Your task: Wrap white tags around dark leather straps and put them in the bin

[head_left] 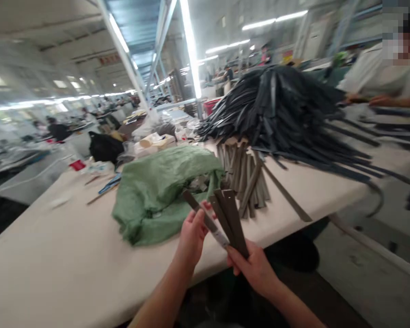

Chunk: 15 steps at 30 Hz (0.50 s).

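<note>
Above the near edge of a pale table (54, 264), the right hand (256, 269) grips the lower ends of a small fan of grey-brown strips (233, 214), while the left hand (191, 237) pinches 1 strip aside between thumb and fingers. Separating them cleanly probably needs a firm right grip, peeling 1 at a time. A whitish patch (220, 237) on 1 strip and a distant red sign (109, 59) are too blurred to read.

Held in the air just over the near edge of the table (89, 282). Flat, narrow grey-brown strips (230, 218), perhaps four, blurred. Fanned out, lower ends pinched together in the right hand (254, 269), upper ends splayed up and leftward. Leftmost one lying across the left hand (191, 239), with what looks like a white band near its lower end.
</note>
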Available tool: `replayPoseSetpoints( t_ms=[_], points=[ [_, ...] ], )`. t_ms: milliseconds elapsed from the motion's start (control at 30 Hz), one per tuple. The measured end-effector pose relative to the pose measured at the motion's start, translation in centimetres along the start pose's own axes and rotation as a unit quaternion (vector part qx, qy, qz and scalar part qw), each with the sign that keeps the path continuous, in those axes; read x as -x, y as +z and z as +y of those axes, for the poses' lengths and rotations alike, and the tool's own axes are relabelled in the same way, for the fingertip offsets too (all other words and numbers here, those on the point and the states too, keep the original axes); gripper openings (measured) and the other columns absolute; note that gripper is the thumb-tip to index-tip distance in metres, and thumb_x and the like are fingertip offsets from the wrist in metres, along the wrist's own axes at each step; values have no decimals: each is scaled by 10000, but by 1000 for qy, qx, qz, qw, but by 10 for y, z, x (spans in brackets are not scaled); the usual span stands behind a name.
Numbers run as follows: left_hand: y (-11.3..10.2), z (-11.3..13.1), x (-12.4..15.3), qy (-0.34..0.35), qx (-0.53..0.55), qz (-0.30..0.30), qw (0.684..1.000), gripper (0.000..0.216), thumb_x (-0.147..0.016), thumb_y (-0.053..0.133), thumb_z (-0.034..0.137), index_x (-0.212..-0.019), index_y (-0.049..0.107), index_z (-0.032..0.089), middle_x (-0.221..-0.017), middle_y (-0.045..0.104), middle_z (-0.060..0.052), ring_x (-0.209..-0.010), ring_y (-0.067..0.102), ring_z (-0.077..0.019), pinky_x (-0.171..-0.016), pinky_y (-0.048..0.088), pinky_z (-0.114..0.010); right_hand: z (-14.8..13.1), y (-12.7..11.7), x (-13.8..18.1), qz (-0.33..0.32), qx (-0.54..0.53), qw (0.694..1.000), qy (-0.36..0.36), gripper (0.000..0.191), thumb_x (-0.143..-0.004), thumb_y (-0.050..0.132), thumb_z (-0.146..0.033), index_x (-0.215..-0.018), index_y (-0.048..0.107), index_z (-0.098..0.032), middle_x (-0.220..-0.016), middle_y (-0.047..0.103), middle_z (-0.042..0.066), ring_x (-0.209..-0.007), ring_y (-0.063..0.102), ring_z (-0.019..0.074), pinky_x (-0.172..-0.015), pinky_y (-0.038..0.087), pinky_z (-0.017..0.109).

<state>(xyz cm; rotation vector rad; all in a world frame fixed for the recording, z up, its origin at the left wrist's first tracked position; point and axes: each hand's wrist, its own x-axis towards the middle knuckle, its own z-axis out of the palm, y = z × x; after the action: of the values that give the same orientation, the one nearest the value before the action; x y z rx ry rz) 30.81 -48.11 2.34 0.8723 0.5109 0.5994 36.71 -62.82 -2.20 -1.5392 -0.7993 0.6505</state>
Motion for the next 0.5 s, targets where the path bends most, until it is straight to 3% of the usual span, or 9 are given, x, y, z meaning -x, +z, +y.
replayPoseSetpoints(
  t_ms=[67, 133, 300, 400, 500],
  points=[
    [-3, 18, -9, 41, 24, 15, 999, 490, -643, 827, 456, -1021, 694, 173, -1037, 714, -74, -855, 682, -186, -807, 516, -309, 1, -2, -1, -20, 22, 1000, 0, 372, -920, 511, -480, -703, 562, -183, -526, 555, -19, -445, 522, 127, -488, 416, 235],
    [-5, 25, -10, 38, 21, 24, 999, 425, -639, 834, 430, -923, 701, 143, -946, 718, -70, -785, 676, -167, -774, 514, -292, 0, -2, -2, -26, 41, 999, -4, 401, -921, 508, -498, -678, 572, -186, -510, 555, -13, -450, 530, 136, -505, 422, 246],
    [-7, -11, 17, -19, 26, 15, 999, 343, -739, 761, 430, -776, 631, 115, -677, 621, -15, -566, 571, -94, -549, 457, -212, -5, 10, -13, -36, 57, 998, -20, 438, -914, 524, -528, -651, 589, -184, -488, 557, -4, -453, 534, 143, -514, 426, 258],
    [-15, -25, 36, 7, 21, -12, 1000, 339, -792, 707, 442, -943, 610, 155, -668, 588, 24, -450, 488, -79, -417, 391, -207, -5, 22, -19, -48, 28, 998, -15, 438, -903, 543, -546, -672, 592, -178, -519, 586, 9, -449, 542, 142, -489, 430, 254],
    [-30, -14, 45, 42, 19, -15, 999, 409, -794, 713, 418, -1114, 573, 205, -751, 619, 26, -462, 498, -81, -381, 367, -194, -5, 34, -19, -74, -14, 997, 1, 422, -885, 566, -562, -745, 612, -166, -627, 655, 40, -466, 574, 148, -468, 449, 251]
  ],
)
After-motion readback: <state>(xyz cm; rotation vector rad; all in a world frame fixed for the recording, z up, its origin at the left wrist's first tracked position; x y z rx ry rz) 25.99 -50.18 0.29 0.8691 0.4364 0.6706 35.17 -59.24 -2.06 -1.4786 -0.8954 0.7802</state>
